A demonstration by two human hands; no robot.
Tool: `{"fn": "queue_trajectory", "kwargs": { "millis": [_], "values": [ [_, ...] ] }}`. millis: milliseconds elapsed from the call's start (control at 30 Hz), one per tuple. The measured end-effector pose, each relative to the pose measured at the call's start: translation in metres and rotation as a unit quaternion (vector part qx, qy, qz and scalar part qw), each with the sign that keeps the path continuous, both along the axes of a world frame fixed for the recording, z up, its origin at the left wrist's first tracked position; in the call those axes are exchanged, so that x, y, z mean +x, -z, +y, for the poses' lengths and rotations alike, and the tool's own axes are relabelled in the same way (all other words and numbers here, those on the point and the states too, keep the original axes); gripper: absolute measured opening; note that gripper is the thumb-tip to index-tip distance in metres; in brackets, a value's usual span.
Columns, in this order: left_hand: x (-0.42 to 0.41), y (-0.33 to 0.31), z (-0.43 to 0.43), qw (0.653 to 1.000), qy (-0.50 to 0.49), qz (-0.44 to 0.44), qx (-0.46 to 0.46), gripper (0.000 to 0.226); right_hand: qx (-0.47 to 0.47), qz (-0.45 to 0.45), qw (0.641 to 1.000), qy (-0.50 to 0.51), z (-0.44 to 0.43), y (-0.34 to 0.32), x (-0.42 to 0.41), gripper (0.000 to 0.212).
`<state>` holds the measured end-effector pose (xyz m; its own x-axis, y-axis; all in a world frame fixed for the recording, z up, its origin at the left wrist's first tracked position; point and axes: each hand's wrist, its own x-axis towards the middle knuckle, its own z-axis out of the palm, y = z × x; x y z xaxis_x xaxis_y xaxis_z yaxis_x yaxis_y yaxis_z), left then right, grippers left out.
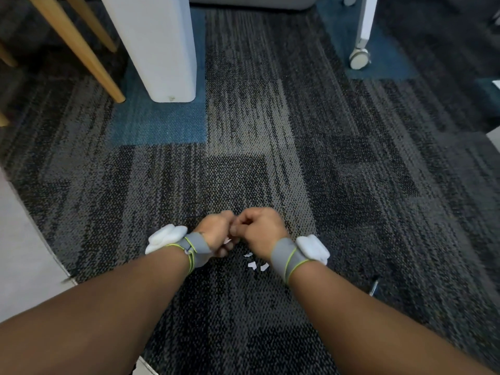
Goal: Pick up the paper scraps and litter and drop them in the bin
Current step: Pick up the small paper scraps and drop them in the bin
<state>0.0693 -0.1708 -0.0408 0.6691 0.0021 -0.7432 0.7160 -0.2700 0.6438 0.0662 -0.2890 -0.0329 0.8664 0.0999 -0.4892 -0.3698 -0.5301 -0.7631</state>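
Both hands of the person are low over the carpet, close together, knuckles almost touching. The left hand is curled nearly closed, and a small pale scrap shows at its fingertips, so it seems to hold some paper already. The right hand is also curled into a loose fist; whether it holds anything I cannot tell, because the fingers hide the inside.

On the carpet just below the hands I count three white scraps lying close to each other, one a little above the other two. A dark thin object, maybe a pen, lies apart on the right side. No bin is visible from here.

The scraps look very light and thin, with torn edges. I think they will not resist at all, but they lie flat on the rough pile, so a pinch with thumb and forefinger at a raised edge should work better than a whole-hand grab. They can easily slip out of a loose fist or blow away, so the hand should close fully around them before carrying. Each wrist has one grey strap with a white pod.
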Motion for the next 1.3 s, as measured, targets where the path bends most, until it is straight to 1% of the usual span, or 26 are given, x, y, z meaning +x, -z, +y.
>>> {"fn": "queue_trajectory", "kwargs": {
  "millis": [33,100,167,233,267,300,333,367,400,433,467,500,533,600,667,733,867,933,1033,1100,1167,1267,1300],
  "values": [
    [0.001,-0.003,-0.002,0.998,-0.053,0.016,-0.035,0.034,0.020,0.003,1.000,0.001,0.006,-0.003,0.001,0.024],
    [0.004,-0.005,-0.004,0.991,-0.112,0.031,-0.072,0.037,0.046,-0.002,0.999,-0.017,0.010,-0.007,0.001,0.015],
    [0.005,-0.005,0.002,0.989,-0.127,0.031,-0.075,0.035,0.082,0.003,0.996,-0.029,0.013,-0.012,0.003,0.021],
    [0.006,-0.001,0.013,0.988,-0.131,0.025,-0.083,0.032,0.131,0.033,0.991,-0.007,0.014,-0.013,0.005,0.027],
    [0.007,0.002,0.018,0.988,-0.124,0.017,-0.085,0.031,0.142,0.033,0.989,0.003,0.012,-0.014,0.007,0.024],
    [0.007,0.004,0.025,0.992,-0.108,0.005,-0.072,0.031,0.133,0.023,0.991,0.005,0.011,-0.012,0.008,0.018],
    [0.009,0.005,0.034,0.997,-0.071,-0.016,-0.031,0.032,0.107,0.006,0.994,0.003,0.008,-0.010,0.009,0.010],
    [0.010,0.007,0.042,0.998,-0.012,-0.049,0.036,0.033,0.055,-0.018,0.998,-0.011,0.004,-0.008,0.011,0.007],
    [0.011,0.009,0.051,0.988,0.054,-0.088,0.120,0.034,-0.004,-0.032,0.999,-0.031,0.000,-0.004,0.011,0.008],
    [0.010,0.010,0.060,0.966,0.116,-0.119,0.199,0.033,-0.057,-0.034,0.996,-0.054,-0.004,-0.001,0.010,0.009],
    [0.009,0.009,0.069,0.940,0.169,-0.138,0.263,0.031,-0.090,-0.026,0.993,-0.073,-0.006,0.002,0.010,0.009],
    [0.008,0.010,0.076,0.919,0.204,-0.148,0.303,0.029,-0.119,-0.017,0.988,-0.094,-0.007,0.005,0.007,0.010],
    [0.007,0.011,0.083,0.907,0.222,-0.153,0.325,0.027,-0.143,-0.016,0.983,-0.116,-0.006,0.008,0.005,0.011],
    [0.004,0.013,0.093,0.892,0.249,-0.151,0.345,0.028,-0.174,-0.020,0.973,-0.152,-0.002,0.015,0.001,0.015],
    [0.003,0.015,0.101,0.878,0.280,-0.155,0.355,0.029,-0.196,-0.040,0.963,-0.180,0.002,0.020,-0.003,0.017],
    [0.002,0.017,0.103,0.867,0.302,-0.166,0.361,0.031,-0.206,-0.057,0.961,-0.174,0.000,0.024,-0.005,0.019],
    [-0.003,0.022,0.092,0.865,0.328,-0.159,0.344,0.026,-0.216,-0.045,0.968,-0.123,-0.027,0.028,-0.011,0.023],
    [-0.002,0.021,0.088,0.860,0.345,-0.155,0.343,0.023,-0.232,-0.040,0.962,-0.140,-0.043,0.029,-0.014,0.024],
    [-0.003,0.019,0.083,0.839,0.397,-0.156,0.339,0.025,-0.244,-0.026,0.947,-0.206,-0.053,0.029,-0.021,0.045],
    [-0.008,0.022,0.078,0.842,0.404,-0.157,0.323,0.027,-0.253,-0.031,0.938,-0.235,-0.047,0.029,-0.025,0.054],
    [-0.011,0.022,0.072,0.853,0.389,-0.154,0.312,0.029,-0.257,-0.047,0.931,-0.254,-0.040,0.031,-0.029,0.051],
    [-0.014,0.020,0.065,0.872,0.351,-0.161,0.302,0.013,-0.264,-0.074,0.917,-0.290,-0.028,0.032,-0.032,0.029],
    [-0.014,0.018,0.062,0.877,0.338,-0.164,0.299,0.016,-0.260,-0.077,0.922,-0.276,-0.027,0.031,-0.032,0.025]
  ]
}}
